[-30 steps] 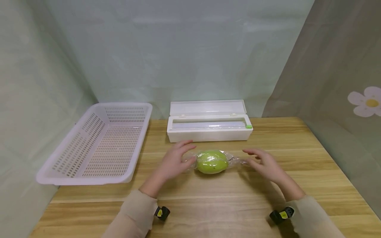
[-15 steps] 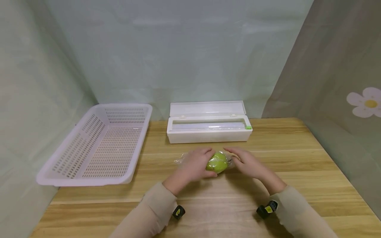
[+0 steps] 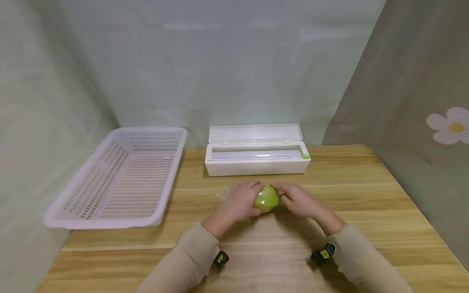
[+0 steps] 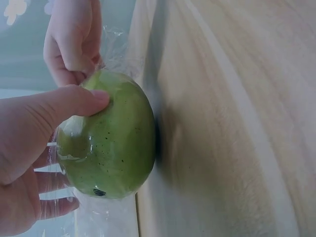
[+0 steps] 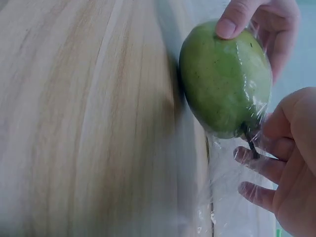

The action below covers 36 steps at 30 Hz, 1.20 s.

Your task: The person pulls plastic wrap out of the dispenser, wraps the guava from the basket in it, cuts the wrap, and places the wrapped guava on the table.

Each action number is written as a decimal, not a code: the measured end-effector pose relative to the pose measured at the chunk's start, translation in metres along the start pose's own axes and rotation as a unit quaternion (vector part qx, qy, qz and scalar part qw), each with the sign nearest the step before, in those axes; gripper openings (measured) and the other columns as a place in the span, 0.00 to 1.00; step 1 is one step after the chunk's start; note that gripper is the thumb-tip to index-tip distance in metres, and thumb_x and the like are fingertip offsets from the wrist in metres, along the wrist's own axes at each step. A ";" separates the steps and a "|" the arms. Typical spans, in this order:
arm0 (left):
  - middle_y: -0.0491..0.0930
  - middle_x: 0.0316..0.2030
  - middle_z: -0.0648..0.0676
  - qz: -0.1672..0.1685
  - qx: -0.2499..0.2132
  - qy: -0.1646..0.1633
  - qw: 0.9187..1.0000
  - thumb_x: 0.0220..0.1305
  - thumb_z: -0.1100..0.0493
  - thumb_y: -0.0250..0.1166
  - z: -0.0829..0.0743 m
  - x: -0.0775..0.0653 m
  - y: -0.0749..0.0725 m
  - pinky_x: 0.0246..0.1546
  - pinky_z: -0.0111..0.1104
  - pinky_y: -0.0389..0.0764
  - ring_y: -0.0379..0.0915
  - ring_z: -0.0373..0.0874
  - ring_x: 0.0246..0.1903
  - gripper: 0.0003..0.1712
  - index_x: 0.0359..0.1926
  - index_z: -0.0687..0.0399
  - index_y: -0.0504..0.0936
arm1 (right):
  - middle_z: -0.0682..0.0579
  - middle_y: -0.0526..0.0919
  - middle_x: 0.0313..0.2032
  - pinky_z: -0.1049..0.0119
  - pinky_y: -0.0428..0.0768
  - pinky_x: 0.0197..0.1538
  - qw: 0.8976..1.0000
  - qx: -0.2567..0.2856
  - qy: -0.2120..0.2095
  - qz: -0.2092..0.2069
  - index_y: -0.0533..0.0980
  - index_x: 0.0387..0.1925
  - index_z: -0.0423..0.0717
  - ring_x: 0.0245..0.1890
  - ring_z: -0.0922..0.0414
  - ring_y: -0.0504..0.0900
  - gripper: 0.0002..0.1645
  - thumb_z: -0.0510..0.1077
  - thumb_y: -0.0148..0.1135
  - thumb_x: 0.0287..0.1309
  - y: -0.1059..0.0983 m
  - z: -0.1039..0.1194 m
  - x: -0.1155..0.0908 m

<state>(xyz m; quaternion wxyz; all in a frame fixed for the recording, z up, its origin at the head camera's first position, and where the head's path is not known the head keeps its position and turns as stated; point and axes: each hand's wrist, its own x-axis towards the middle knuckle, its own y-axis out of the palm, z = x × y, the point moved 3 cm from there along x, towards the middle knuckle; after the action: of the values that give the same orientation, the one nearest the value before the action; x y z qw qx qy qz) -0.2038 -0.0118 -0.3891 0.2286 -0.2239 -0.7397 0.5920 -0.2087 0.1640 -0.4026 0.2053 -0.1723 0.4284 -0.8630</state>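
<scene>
A green pear [image 3: 266,199] lies on its side on the wooden table, wrapped in clear plastic wrap [image 3: 222,193]. My left hand [image 3: 238,201] grips its left end, thumb on the near side and fingers round the far side. At the stem end, my right hand [image 3: 298,199] pinches the gathered wrap between thumb and curled forefinger. The dark stem [image 5: 250,140] shows through the film in the right wrist view, beside the right fingertips [image 5: 242,154]. In the left wrist view a dark spot [image 4: 99,192] marks the pear's blunt end.
Behind the hands stands a white wrap dispenser [image 3: 256,167], lid up, with a film roll [image 3: 256,155] inside and a green slider [image 3: 305,156] at its right end. A white perforated basket [image 3: 170,179] sits at the left. Cloth walls enclose the table [image 3: 366,195].
My left hand has moved right onto the pear and grips it. The right hand has come left, right up to the stem end. The pear has shifted slightly right.
</scene>
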 end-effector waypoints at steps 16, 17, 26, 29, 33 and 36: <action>0.62 0.62 0.57 0.040 -0.004 -0.019 0.999 0.38 0.39 0.70 0.010 0.012 -0.004 0.56 0.51 0.62 0.62 0.53 0.58 0.52 0.64 0.50 0.60 | 0.47 0.71 0.56 0.55 0.69 0.57 0.999 0.034 0.026 0.016 0.65 0.60 0.43 0.57 0.52 0.69 0.38 0.49 0.66 0.48 0.002 -0.019 -0.001; 0.62 0.62 0.56 0.040 -0.002 -0.022 0.999 0.36 0.39 0.72 0.009 0.013 -0.004 0.56 0.51 0.62 0.62 0.53 0.58 0.53 0.64 0.50 0.61 | 0.47 0.71 0.56 0.55 0.69 0.57 0.999 0.035 0.027 0.015 0.65 0.60 0.43 0.57 0.51 0.69 0.38 0.49 0.66 0.47 0.002 -0.020 -0.001; 0.68 0.57 0.52 0.038 0.023 -0.052 0.998 0.32 0.44 0.74 0.011 0.026 0.005 0.51 0.46 0.65 0.65 0.49 0.54 0.53 0.62 0.50 0.62 | 0.38 0.73 0.53 0.48 0.69 0.54 0.999 0.001 0.052 0.006 0.55 0.65 0.41 0.52 0.44 0.71 0.53 0.53 0.70 0.40 -0.002 -0.031 0.006; 0.69 0.56 0.51 0.041 0.017 -0.062 0.997 0.32 0.44 0.74 0.013 0.029 0.005 0.51 0.46 0.66 0.66 0.48 0.53 0.52 0.61 0.49 0.63 | 0.37 0.73 0.52 0.48 0.69 0.54 0.998 -0.005 0.062 0.010 0.51 0.66 0.43 0.52 0.44 0.72 0.57 0.52 0.72 0.38 -0.001 -0.033 0.008; 0.71 0.53 0.50 0.042 0.009 -0.069 0.997 0.33 0.44 0.74 0.015 0.030 0.003 0.50 0.45 0.67 0.67 0.46 0.51 0.50 0.60 0.48 0.64 | 0.38 0.75 0.49 0.49 0.71 0.52 0.996 -0.027 0.082 0.008 0.52 0.66 0.41 0.48 0.46 0.74 0.57 0.50 0.72 0.37 0.002 -0.034 0.011; 0.71 0.53 0.50 0.044 0.002 -0.072 0.996 0.33 0.44 0.74 0.016 0.030 0.001 0.50 0.45 0.67 0.67 0.45 0.51 0.49 0.60 0.49 0.65 | 0.40 0.77 0.46 0.51 0.72 0.51 0.994 -0.047 0.097 -0.003 0.57 0.63 0.38 0.46 0.47 0.75 0.52 0.51 0.71 0.38 0.005 -0.033 0.013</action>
<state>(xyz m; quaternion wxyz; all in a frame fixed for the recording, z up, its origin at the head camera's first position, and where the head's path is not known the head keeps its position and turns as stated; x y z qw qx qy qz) -0.2373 -0.0059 -0.3914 0.1488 -0.2126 -0.7427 0.6173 -0.2347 0.1767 -0.4246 0.1526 -0.0986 0.4855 -0.8551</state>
